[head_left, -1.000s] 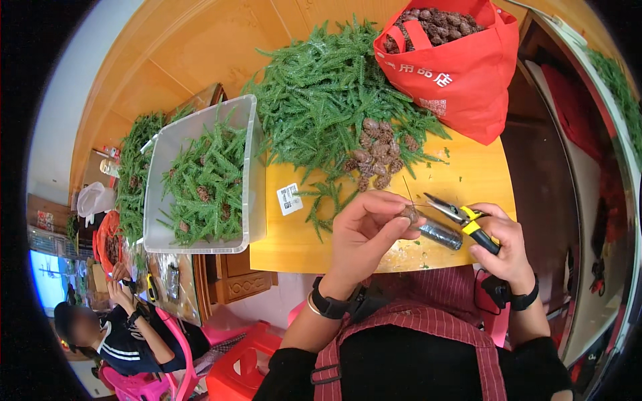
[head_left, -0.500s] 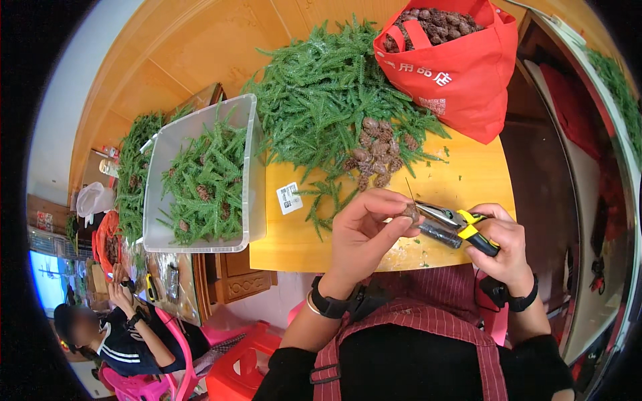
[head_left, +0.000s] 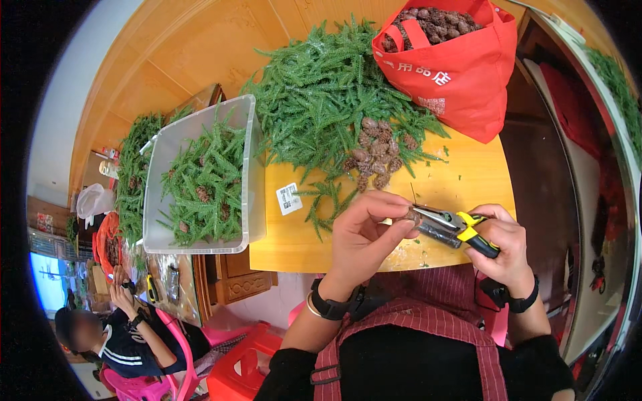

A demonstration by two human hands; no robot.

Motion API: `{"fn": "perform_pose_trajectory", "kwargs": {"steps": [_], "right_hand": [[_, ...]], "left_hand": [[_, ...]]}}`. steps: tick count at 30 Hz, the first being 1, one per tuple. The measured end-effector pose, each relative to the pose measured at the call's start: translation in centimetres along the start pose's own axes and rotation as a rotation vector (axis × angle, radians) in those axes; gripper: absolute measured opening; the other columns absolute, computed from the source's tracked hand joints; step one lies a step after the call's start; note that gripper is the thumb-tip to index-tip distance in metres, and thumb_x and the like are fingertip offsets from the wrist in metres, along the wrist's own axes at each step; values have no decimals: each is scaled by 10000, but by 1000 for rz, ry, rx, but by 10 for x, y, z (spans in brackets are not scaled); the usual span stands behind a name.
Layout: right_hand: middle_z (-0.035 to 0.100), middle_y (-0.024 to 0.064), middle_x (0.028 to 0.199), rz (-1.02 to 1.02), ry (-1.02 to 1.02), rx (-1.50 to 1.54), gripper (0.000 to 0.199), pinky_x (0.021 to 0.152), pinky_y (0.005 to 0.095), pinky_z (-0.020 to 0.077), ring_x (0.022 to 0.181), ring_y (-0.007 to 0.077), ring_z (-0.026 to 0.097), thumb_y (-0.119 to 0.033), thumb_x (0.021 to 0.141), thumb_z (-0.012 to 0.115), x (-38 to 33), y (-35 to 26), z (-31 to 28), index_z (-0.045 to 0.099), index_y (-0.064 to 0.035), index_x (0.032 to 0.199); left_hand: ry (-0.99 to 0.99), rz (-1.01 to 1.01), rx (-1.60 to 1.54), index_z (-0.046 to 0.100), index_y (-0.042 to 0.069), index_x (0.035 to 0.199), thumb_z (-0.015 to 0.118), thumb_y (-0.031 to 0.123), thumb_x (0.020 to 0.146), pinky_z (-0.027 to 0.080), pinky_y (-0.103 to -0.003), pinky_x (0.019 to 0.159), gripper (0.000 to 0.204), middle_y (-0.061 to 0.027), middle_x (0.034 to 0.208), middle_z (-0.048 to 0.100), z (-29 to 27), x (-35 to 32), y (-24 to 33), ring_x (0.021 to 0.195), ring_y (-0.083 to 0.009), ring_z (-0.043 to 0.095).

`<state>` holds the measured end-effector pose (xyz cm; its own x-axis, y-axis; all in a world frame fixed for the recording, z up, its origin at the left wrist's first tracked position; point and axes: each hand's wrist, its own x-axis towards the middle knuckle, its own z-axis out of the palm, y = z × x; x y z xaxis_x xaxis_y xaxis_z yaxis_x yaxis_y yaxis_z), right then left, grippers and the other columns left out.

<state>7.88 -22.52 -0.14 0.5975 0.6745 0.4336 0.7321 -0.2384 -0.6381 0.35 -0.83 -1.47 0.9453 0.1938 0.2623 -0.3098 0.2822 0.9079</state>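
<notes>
My left hand (head_left: 364, 237) pinches a small brown pine cone (head_left: 412, 219) between thumb and fingers, over the table's front edge. A thin dark wire (head_left: 413, 193) sticks up from it. My right hand (head_left: 503, 242) is wrapped round the yellow-and-black handles of pliers (head_left: 472, 235). Their jaws point left and meet the wire close to the cone; how tightly they bite cannot be made out. Beneath the pliers lies a dark, shiny cylindrical bundle (head_left: 438, 234). Beyond my hands sits a small heap of pine cones (head_left: 378, 152).
Green artificial branches (head_left: 321, 87) are piled at the back. A red bag (head_left: 461, 93) of cones stands back right. Left is a translucent bin (head_left: 251, 160) holding branches with cones. A white label (head_left: 289, 198) and loose sprig (head_left: 328, 202) lie nearby. Another person (head_left: 127, 341) sits far left.
The plier jaws have shifted slightly, with their tips now lower on the wire, nearer the pine cone. My left hand keeps its pinch and has hardly moved.
</notes>
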Motion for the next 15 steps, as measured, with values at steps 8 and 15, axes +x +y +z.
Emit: {"fn": "perform_pose_trajectory", "kwargs": {"steps": [8, 15], "right_hand": [[528, 80, 589, -4, 11, -8, 162, 691, 352, 476, 694, 286, 572, -67, 590, 689, -2, 1, 2, 545, -17, 644], [493, 81, 563, -18, 27, 22, 155, 716, 366, 479, 612, 268, 540, -56, 595, 682, -4, 6, 6, 540, -12, 637]], "left_hand": [[-18, 39, 28, 507, -24, 898, 539, -120, 759, 552, -334, 727, 172, -135, 1036, 476, 0, 1, -1, 890, -218, 583], [43, -130, -251, 468, -12, 1015, 504, 87, 864, 542, -349, 705, 184, -155, 1086, 456, 4, 2, 3, 857, -219, 579]]}}
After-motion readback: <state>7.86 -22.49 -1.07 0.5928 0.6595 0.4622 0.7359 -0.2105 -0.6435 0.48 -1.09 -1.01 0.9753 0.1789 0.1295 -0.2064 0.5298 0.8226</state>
